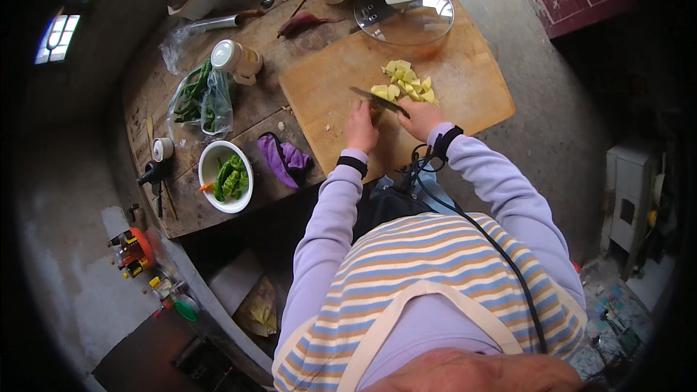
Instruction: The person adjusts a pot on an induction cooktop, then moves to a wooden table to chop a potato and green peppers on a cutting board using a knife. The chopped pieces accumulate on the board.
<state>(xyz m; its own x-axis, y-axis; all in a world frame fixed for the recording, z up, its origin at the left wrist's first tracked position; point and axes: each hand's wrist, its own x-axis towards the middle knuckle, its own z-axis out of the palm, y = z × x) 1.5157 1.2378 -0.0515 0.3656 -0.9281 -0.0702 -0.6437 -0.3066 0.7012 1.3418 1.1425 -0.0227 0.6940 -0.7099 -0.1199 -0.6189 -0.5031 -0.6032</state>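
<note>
My right hand (422,118) grips a kitchen knife (384,103) by its handle, the blade pointing up and to the left over the wooden cutting board (321,87). Close by the blade, my left hand (361,125) rests on the board with bent fingers; whether something lies under them is hidden. Pale yellow chunks, like cut potato (408,79), lie in a loose heap just beyond the knife and my right hand. Small scraps dot the board to the left.
Left of the board are a purple cloth (283,159), a white bowl (204,159) of green peppers, a plastic bag (219,103) of green peppers and a lidded jar (235,60). A glass lid (403,30) overlaps the board's far edge. A black cable (490,231) hangs by my right wrist.
</note>
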